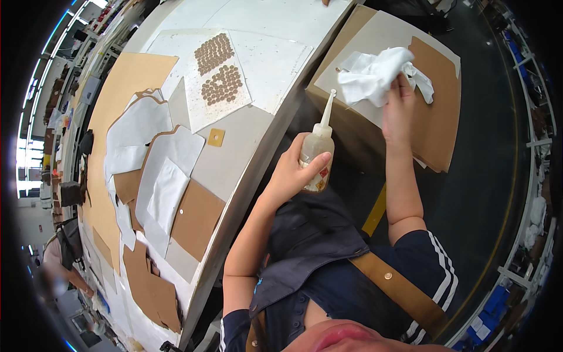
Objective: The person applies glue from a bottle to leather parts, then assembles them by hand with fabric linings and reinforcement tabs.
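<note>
Holding: left hand (296, 174), wrapped round a squeeze bottle (317, 145) (long-nozzled, translucent) beside the table (293, 14); right hand (400, 105), gripping a white cloth (374, 73) over stacked sheets (435, 120), contact beneath hard to tell.

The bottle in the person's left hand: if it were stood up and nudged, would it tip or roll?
The bottle has a tall, narrow nozzle, so a firm nudge might tip it. On its side, its rounded body would probably roll. Its cloudy, see-through wall looks like plastic, so it likely gives when squeezed.
</note>
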Available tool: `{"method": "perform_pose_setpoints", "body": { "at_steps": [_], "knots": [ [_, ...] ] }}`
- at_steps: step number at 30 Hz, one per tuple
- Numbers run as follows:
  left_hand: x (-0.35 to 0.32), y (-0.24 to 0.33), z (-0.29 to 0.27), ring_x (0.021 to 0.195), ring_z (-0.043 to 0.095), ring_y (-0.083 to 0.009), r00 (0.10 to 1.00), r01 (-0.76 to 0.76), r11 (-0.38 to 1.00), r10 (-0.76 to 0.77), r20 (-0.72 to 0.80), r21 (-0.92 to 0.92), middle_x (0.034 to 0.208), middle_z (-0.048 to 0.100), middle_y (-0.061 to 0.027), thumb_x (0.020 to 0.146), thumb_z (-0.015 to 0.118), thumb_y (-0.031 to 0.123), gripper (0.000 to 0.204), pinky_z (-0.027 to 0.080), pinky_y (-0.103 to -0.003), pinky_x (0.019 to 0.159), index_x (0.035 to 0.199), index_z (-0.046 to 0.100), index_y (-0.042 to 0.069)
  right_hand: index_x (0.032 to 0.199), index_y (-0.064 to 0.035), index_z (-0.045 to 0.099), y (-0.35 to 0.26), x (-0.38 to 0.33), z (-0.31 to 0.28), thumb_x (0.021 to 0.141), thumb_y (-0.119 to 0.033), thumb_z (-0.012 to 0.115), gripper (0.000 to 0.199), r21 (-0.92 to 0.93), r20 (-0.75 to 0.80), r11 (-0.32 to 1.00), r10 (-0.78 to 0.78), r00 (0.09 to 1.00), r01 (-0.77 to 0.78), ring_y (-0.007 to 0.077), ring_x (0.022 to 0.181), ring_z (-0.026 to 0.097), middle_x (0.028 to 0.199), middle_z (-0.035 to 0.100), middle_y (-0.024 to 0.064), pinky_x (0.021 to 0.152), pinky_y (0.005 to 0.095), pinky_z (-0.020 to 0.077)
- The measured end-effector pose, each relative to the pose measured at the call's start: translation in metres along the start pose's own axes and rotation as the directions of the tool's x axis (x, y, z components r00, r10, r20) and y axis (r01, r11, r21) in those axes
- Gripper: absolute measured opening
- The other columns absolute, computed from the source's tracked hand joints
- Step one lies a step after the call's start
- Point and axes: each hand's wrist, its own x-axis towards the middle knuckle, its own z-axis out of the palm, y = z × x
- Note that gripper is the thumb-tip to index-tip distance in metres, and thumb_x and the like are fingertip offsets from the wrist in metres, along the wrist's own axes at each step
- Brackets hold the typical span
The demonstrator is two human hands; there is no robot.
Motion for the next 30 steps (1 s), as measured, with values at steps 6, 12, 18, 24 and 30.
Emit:
{"method": "perform_pose_setpoints", "body": {
  "at_steps": [6,12,18,24,30],
  "knots": [
    [-0.009,0.008,0.0,0.1,0.069,-0.0297,0.989,0.008,0.992,0.012,-0.15,0.127,0.105,0.07,-0.0201,0.088,0.073,0.041,0.059,0.053,-0.039,0.087,0.127,0.053,0.002,0.127,0.0012,0.064,0.01,-0.025,0.022,0.101,-0.023,0.065,0.036,-0.002,0.265,0.983,0.179,0.948,-0.185,0.0081,0.102,0.061,0.112,0.069,0.0027,0.093,0.026,0.0467],
    [-0.009,0.004,0.004,0.101,0.068,-0.035,0.934,-0.069,0.905,0.207,-0.291,0.42,0.108,0.068,-0.0207,0.081,0.08,0.038,0.063,0.053,-0.042,0.087,0.126,0.053,0.003,0.134,0.0006,0.06,0.015,-0.039,0.028,0.102,-0.023,0.062,0.039,0.156,0.447,0.908,0.287,0.847,-0.389,0.0109,0.108,0.063,0.118,0.069,0.0037,0.097,0.0292,0.0479],
    [-0.003,-0.001,-0.002,0.094,0.064,-0.0355,0.855,-0.081,0.786,0.37,-0.363,0.612,0.103,0.064,-0.016,0.077,0.084,0.036,0.062,0.052,-0.045,0.08,0.122,0.056,0.003,0.132,0.0001,0.06,0.0,-0.044,0.04,0.102,-0.022,0.063,0.037,0.159,0.481,0.876,0.334,0.81,-0.455,0.0112,0.103,0.064,0.116,0.069,0.0036,0.093,0.0286,0.0503],
    [-0.013,-0.018,-0.001,0.093,0.064,-0.0361,0.896,-0.025,0.755,0.308,-0.32,0.656,0.101,0.064,-0.0164,0.078,0.083,0.036,0.061,0.052,-0.046,0.079,0.121,0.056,0.002,0.118,0.0001,0.063,0.012,-0.053,0.034,0.097,-0.015,0.069,0.027,-0.247,0.488,0.938,0.336,0.806,-0.242,0.0054,0.095,0.06,0.104,0.067,0.0019,0.083,0.0257,0.0502],
    [-0.032,-0.032,0.004,0.099,0.069,-0.0356,0.974,0.004,0.933,0.079,-0.215,0.359,0.108,0.068,-0.0202,0.08,0.081,0.039,0.066,0.053,-0.041,0.087,0.128,0.054,0.002,0.121,-0.0033,0.065,0.016,-0.073,0.035,0.097,-0.02,0.068,0.029,0.013,0.464,0.76,0.571,0.678,-0.649,0.0115,0.093,0.066,0.106,0.07,0.0044,0.084,0.03,0.0538]
  ]
}}
